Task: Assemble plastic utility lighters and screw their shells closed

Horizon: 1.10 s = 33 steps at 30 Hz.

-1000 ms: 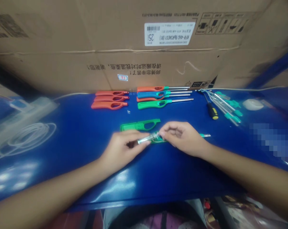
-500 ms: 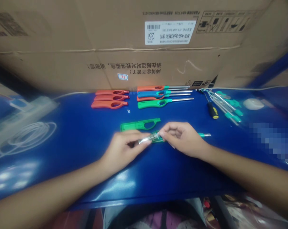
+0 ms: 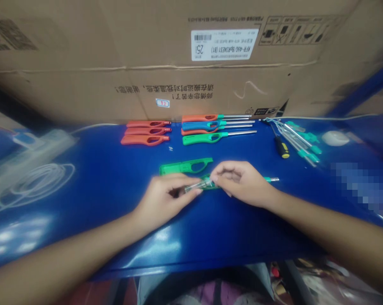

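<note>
My left hand (image 3: 162, 197) is closed, thumb and fingers pinching a small clear fluid tank (image 3: 194, 186) of a lighter. My right hand (image 3: 245, 183) has its fingertips pressed together at the tank's right end; the exact part between them is too small to make out. Green lighter parts show between the hands, partly covered by the fingers. A lighter nozzle with a green collar (image 3: 267, 179) and a metal tip sticks out beyond my right hand. Just behind lies an open green lighter shell half (image 3: 179, 168), its trigger loop to the right.
Several orange handle shells (image 3: 140, 140) lie at the back left. Beside them are assembled stick lighters (image 3: 199, 139) in orange, blue and green. A screwdriver (image 3: 281, 147), loose nozzles (image 3: 301, 149) and a white mouse (image 3: 335, 138) are right. Coiled white cable (image 3: 39, 182) lies left. Cardboard (image 3: 92, 93) stands behind.
The clear tank has turned slightly between my left fingers. My right fingertips have shifted a little left and up at its end. Everything on the table stays in place.
</note>
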Available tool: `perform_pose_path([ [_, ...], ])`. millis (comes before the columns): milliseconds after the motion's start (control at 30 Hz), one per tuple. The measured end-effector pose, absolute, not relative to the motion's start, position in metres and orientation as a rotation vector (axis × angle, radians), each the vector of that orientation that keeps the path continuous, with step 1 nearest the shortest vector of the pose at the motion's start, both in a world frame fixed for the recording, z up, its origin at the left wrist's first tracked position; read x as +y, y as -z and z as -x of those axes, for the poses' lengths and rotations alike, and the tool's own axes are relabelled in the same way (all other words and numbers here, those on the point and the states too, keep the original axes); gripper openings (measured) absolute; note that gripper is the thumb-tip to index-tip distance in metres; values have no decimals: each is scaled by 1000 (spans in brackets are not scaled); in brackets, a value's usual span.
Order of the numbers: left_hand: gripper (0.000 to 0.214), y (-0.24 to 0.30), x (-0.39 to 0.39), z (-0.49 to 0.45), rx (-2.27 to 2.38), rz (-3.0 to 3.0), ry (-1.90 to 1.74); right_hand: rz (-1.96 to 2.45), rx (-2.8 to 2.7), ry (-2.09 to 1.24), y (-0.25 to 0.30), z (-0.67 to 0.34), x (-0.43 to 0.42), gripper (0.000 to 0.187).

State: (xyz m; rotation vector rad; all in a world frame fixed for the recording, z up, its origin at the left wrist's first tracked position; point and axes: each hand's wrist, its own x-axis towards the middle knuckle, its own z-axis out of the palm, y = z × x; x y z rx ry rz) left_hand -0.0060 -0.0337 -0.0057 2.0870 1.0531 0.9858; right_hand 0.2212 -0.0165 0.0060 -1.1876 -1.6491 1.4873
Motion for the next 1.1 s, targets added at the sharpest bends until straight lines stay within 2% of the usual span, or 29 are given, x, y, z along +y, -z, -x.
perform_pose_path([
  [200,19,6,-34,7,1051,-2101,-1000,1185,-1629,-1502,-8,-221,-16,31],
  [1100,18,8,-32,8,1078,-2039,-979,1168,-1635,-1412,-4,-219,-19,25],
])
